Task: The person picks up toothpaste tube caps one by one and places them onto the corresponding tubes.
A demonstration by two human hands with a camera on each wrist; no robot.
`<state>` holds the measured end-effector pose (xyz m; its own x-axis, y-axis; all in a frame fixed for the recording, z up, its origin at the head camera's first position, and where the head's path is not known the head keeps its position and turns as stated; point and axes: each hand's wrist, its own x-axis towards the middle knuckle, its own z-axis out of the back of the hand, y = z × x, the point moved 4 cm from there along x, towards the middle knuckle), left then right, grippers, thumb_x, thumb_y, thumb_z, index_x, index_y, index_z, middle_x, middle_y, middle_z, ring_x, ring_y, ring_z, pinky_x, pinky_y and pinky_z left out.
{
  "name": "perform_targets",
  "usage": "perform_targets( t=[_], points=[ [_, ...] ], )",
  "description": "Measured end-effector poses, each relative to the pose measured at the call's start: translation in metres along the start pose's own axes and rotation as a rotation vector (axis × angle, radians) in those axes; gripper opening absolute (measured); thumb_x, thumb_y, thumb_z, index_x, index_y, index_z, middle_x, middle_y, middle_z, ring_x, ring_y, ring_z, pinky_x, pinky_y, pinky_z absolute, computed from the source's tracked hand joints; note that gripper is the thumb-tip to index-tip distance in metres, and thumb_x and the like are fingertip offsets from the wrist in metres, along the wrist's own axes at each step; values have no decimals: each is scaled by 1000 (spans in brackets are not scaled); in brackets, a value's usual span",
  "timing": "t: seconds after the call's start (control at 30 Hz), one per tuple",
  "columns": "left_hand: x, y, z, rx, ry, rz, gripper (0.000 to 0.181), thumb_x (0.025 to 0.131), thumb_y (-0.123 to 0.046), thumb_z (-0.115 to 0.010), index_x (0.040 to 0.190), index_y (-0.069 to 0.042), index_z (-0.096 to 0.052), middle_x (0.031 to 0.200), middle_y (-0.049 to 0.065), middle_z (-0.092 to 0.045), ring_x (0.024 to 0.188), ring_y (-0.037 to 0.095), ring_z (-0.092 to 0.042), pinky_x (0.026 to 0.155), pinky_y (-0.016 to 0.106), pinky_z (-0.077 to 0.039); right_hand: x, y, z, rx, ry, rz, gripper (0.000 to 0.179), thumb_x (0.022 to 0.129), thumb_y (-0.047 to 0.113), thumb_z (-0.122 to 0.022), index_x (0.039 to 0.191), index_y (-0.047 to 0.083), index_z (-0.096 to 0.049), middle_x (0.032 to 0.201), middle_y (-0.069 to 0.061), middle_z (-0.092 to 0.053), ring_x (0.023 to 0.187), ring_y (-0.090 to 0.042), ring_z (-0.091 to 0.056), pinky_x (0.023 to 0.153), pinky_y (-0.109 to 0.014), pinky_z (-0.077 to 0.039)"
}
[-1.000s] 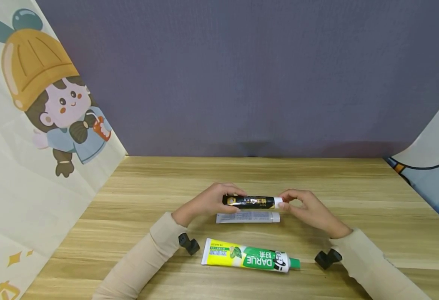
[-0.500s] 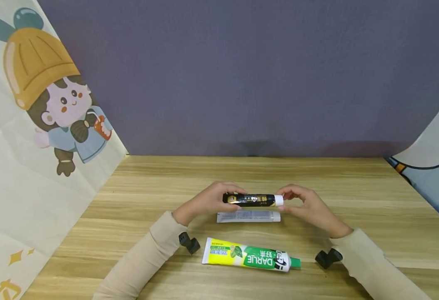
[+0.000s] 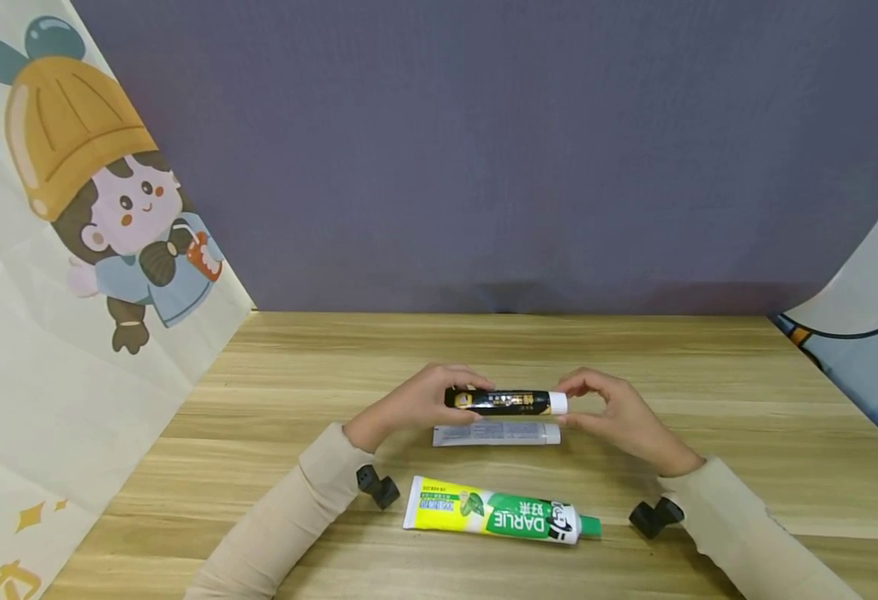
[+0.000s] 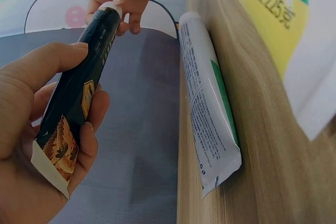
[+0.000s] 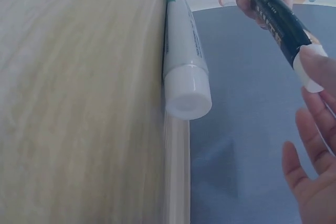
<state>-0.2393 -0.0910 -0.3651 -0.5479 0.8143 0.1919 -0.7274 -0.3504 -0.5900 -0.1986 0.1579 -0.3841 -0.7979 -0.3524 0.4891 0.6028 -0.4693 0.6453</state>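
Observation:
A black toothpaste tube (image 3: 509, 402) with gold lettering and a white cap (image 3: 558, 403) is held level above the table. My left hand (image 3: 433, 398) grips it round the flat crimped end, thumb on one side and fingers on the other, as the left wrist view shows. At the other end, my right hand (image 3: 619, 414) pinches the white cap between thumb and a finger; the remaining fingers (image 5: 315, 137) are spread loosely in the right wrist view. Just nearer than the black tube, a white tube (image 3: 494, 434) lies on the table, its white cap (image 5: 188, 92) towards the right.
A yellow and green Darlie toothpaste tube (image 3: 494, 512) lies nearer on the wooden table (image 3: 318, 533), between the forearms, its green cap to the right. A grey-blue panel (image 3: 484, 167) stands along the table's back edge. A printed sheet (image 3: 33, 400) borders the left side.
The right hand's fingertips have shifted slightly on the white cap, and more of the cap shows now. The black tube stays almost in place; the tubes on the table have not moved.

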Motion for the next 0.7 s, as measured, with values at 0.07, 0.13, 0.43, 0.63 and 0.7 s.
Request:
perform_targets(
  t=[0.07, 0.13, 0.43, 0.63, 0.7],
  points=[
    [0, 0, 0, 2, 4, -6, 42, 85, -17, -71, 125, -9, -60, 126, 4, -59, 119, 17, -52, 99, 30, -41, -1, 0, 0, -5, 4, -10, 30, 72, 8, -81, 96, 17, -66, 99, 4, -66, 92, -6, -57, 82, -31, -47],
    [0, -1, -1, 2, 9, -8, 43, 85, -17, -71, 126, -9, -60, 127, 4, -59, 119, 17, -52, 100, 30, -41, -1, -1, 1, -4, 11, -33, 27, 72, 11, -81, 94, 20, -67, 99, 5, -66, 92, -7, -57, 83, -35, -47],
    [0, -2, -2, 4, 25, -6, 44, 85, -19, -71, 127, -10, -59, 127, 4, -58, 119, 17, -52, 99, 30, -42, -3, 2, 4, -13, 16, -102, 24, 73, 18, -82, 93, 23, -69, 98, 9, -65, 91, -18, -59, 84, -36, -43],
    [0, 1, -4, 8, 30, 15, 46, 84, -18, -72, 127, -9, -59, 127, 4, -58, 119, 17, -51, 100, 30, -41, -2, 1, 3, -24, 31, -124, 21, 74, 20, -81, 92, 20, -70, 96, 6, -65, 88, -17, -58, 83, -46, -42],
    [0, 2, -5, 13, 31, 16, 46, 85, -18, -71, 128, -9, -58, 127, 4, -58, 119, 17, -51, 100, 30, -41, -2, 1, 3, -42, 34, -135, 21, 74, 22, -81, 92, 20, -70, 96, 6, -65, 88, -18, -58, 83, -46, -43]
  ],
)
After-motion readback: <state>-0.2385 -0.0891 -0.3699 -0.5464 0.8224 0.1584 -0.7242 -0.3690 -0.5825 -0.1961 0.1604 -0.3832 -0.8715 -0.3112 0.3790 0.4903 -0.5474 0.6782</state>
